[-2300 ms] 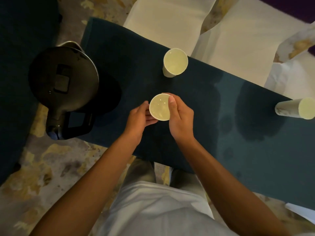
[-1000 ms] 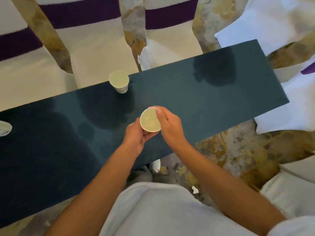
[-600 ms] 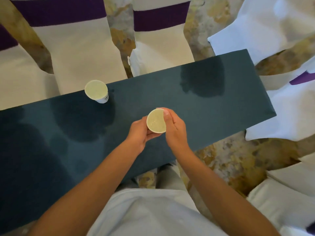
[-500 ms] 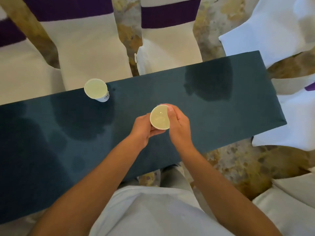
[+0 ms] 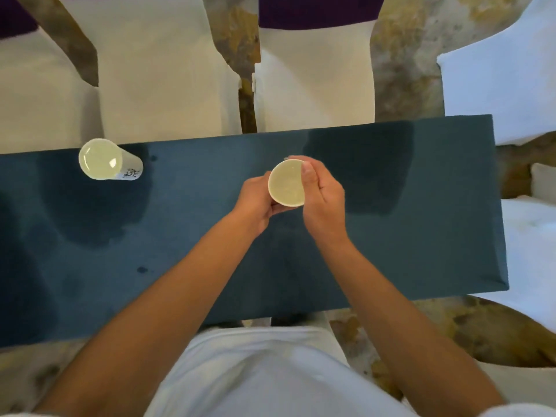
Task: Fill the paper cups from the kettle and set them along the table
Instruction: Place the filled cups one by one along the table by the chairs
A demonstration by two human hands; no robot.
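head view, looking straight down. a filled paper cup (image 5: 286, 183) sits at the centre of the frame, clamped between both hands over the dark blue worktop (image 5: 421, 236). the left hand (image 5: 255, 200) wraps the cup's near-left wall from below; the right hand (image 5: 323, 195) closes its grip on the right wall, thumb lying along the rim. whether the cup's base already touches the cloth cannot be told, since the hands hide it. a second cup (image 5: 103, 159), full and standing free, is in the upper left of the frame, near the far edge of the worktop and well apart from the held one. dark wet patches (image 5: 96, 212) mark the cloth around and below it, and another lies just right of the hands. covered chairs (image 5: 168, 79) line the far side. the kettle is not in view.

judged step: setting the held cup down in line with the first. to do it well, keep the rim level, squeeze the thin wall only lightly so liquid does not rise over the edge, lower until the base sits flat on the cloth, then open both grips outward together without dragging the cup.
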